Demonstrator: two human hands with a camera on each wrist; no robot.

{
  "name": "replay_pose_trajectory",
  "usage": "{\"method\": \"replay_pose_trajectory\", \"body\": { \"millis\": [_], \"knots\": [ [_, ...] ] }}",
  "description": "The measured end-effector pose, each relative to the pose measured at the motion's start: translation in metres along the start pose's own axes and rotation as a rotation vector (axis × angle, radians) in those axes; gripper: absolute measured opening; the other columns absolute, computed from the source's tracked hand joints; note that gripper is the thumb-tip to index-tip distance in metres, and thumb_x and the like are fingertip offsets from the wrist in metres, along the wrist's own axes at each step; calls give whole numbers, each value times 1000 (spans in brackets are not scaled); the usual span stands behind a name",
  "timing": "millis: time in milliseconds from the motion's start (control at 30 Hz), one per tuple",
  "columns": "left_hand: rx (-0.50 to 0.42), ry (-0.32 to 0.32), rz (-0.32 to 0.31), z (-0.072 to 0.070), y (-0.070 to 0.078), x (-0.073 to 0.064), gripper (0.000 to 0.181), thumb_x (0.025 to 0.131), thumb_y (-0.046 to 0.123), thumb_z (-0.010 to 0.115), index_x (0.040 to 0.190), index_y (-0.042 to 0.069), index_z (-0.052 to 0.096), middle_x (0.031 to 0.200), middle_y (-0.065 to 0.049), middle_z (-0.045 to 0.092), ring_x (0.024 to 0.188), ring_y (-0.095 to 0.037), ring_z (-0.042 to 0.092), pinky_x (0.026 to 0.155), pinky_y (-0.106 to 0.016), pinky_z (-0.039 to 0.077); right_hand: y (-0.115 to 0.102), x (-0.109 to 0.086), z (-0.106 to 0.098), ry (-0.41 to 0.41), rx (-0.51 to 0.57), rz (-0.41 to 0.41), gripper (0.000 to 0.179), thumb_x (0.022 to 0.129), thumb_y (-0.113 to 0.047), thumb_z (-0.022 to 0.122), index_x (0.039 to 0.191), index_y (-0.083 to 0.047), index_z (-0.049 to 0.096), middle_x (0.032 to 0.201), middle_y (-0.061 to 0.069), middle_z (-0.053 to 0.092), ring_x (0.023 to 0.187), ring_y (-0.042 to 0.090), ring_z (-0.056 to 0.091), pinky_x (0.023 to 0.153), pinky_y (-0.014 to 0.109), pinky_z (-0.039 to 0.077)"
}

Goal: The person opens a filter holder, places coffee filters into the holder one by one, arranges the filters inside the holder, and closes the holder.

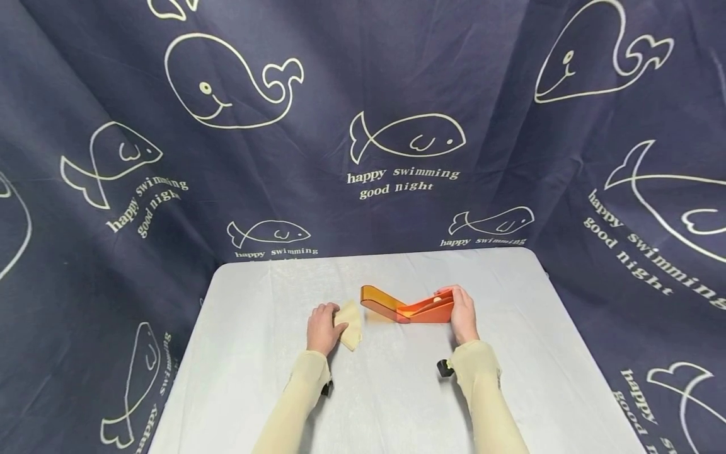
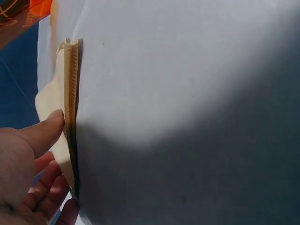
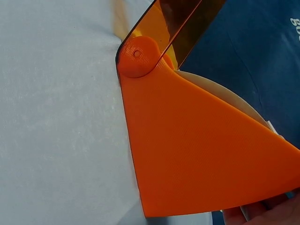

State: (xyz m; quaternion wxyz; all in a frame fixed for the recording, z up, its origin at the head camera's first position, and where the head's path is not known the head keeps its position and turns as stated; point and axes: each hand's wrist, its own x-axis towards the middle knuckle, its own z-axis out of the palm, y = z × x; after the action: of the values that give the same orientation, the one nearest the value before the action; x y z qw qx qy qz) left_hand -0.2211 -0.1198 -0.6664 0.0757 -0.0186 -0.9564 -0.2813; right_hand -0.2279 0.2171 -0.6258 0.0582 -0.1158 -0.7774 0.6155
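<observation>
My left hand [image 1: 324, 328] pinches a stack of cream paper coffee filters [image 1: 350, 323] just above or on the table; I cannot tell which. In the left wrist view the thumb lies on the near face of the stack [image 2: 70, 93], its crimped edges showing. To the right, an orange wedge-shaped filter case [image 1: 433, 313] sits on the table with its clear amber lid [image 1: 381, 302] swung open to the left. My right hand [image 1: 464, 318] grips the case's wide right end. A pale filter edge [image 3: 225, 91] shows inside the case in the right wrist view.
A white cloth-covered table [image 1: 397, 391] lies beneath both hands. Dark blue curtains [image 1: 397, 75] with whale and fish drawings surround it at the back and sides. A small black device [image 1: 445, 368] is strapped at the right wrist.
</observation>
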Motion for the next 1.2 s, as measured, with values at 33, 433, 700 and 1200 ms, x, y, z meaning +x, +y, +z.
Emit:
{"method": "replay_pose_trajectory", "body": {
  "millis": [33,433,700,1200],
  "knots": [
    [-9,1,-3,0,0,0,41,81,21,89,114,7,70,100,-9,65,93,-29,60,85,-49,49,-1,0,0,0,1,2,57,115,-36,23,122,4,62,121,26,64,98,14,60,88,30,49],
    [-138,95,9,-5,2,3,30,80,6,88,106,9,74,91,-6,67,80,-23,66,75,-43,55,-2,1,2,-6,19,15,55,114,-37,23,121,2,62,120,24,65,96,14,59,88,34,50],
    [-196,106,-40,-14,3,3,20,82,14,88,99,13,78,85,-6,78,74,-22,72,71,-42,58,-1,0,1,-5,25,7,55,114,-36,24,121,3,62,121,24,64,96,11,58,91,35,49],
    [-425,95,-67,-26,-1,4,8,91,18,81,89,16,74,93,-5,79,85,-22,75,78,-34,60,0,1,-2,-36,38,45,55,115,-37,23,126,2,61,125,26,63,106,30,60,92,40,51]
  ]
}}
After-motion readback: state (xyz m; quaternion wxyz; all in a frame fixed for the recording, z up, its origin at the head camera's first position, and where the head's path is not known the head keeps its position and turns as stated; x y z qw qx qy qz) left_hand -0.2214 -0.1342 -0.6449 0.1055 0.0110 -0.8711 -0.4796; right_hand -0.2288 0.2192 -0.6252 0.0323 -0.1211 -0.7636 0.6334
